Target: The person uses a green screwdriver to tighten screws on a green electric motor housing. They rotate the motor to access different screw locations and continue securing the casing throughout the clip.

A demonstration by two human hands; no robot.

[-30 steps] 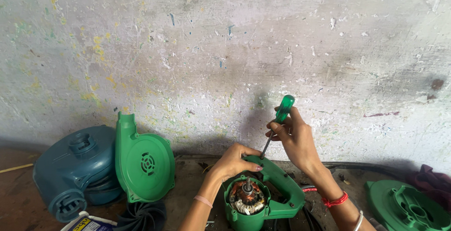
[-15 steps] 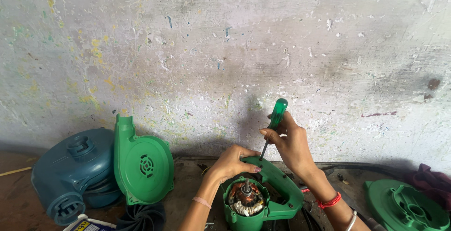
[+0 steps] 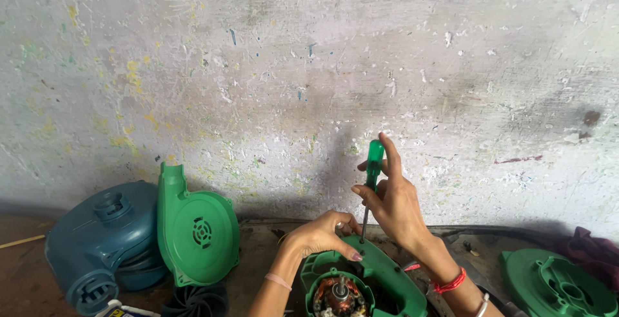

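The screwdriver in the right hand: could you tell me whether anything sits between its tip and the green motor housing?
Nothing visible does. The right hand holds the screwdriver upright, its shaft running straight down to the green motor housing, beside the left hand resting there.

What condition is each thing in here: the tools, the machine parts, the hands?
Screwdriver: upright, tip down on the housing.
Right hand: gripping the screwdriver.
Left hand: resting on the green housing.
Green housing: open, motor exposed.
Green cover: detached, standing on edge.
Blue blower: lying closed.
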